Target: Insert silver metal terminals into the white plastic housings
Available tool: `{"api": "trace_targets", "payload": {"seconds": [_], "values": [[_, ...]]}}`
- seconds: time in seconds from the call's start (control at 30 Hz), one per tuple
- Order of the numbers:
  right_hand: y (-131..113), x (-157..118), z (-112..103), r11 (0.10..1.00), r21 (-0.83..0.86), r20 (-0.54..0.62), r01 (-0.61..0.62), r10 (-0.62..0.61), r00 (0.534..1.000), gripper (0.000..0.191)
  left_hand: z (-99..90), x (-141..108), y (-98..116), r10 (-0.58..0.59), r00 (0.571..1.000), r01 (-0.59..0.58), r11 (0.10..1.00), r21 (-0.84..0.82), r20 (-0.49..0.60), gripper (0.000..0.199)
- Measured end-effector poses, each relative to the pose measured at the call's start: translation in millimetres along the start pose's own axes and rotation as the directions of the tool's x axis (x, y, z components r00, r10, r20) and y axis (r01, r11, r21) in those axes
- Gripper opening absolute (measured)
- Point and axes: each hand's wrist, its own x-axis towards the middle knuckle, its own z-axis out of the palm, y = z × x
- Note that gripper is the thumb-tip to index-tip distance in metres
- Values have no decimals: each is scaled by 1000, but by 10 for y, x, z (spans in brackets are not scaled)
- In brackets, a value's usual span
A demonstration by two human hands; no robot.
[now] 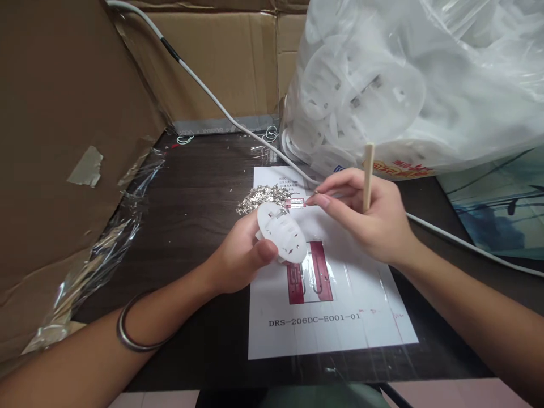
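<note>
My left hand is closed round a white round plastic piece with slots and small metal bits in its face, tilted over the printed sheet. My right hand is curled with a light wooden stick tucked upright in it. Its thumb and forefinger pinch together, and a tiny dark bit seems to show at their tips, too small to name. Just behind the plastic piece lies a pile of small shiny metal parts, partly on the sheet.
A printed paper sheet lies taped on the dark table. At the back right stands a large clear bag of white plastic pieces. A white cable crosses the back. Cardboard walls enclose the left and back.
</note>
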Motion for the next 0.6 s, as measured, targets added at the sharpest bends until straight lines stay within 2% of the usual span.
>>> {"api": "trace_targets", "payload": {"seconds": [0.07,0.13,0.2,0.33,0.43,0.6], "values": [[11,60,150,979,204,39,-25,17,999,15,-10,-2,-6,12,1000,-12,1000,-7,-10,78],[69,116,241,946,322,64,-26,5,998,14,-22,-6,-13,35,999,-36,999,-22,-38,74],[158,156,280,929,368,84,-31,0,996,15,-33,-7,-14,44,997,-46,999,-23,-62,74],[298,185,291,881,461,144,-107,45,989,5,-45,-1,2,29,998,-30,1000,-4,-55,75],[311,180,296,845,521,159,-122,45,986,3,-45,7,13,24,997,-25,999,-21,-68,74],[285,159,313,848,515,138,-126,63,988,12,-47,7,-4,27,996,-31,999,-45,-86,67]]}}
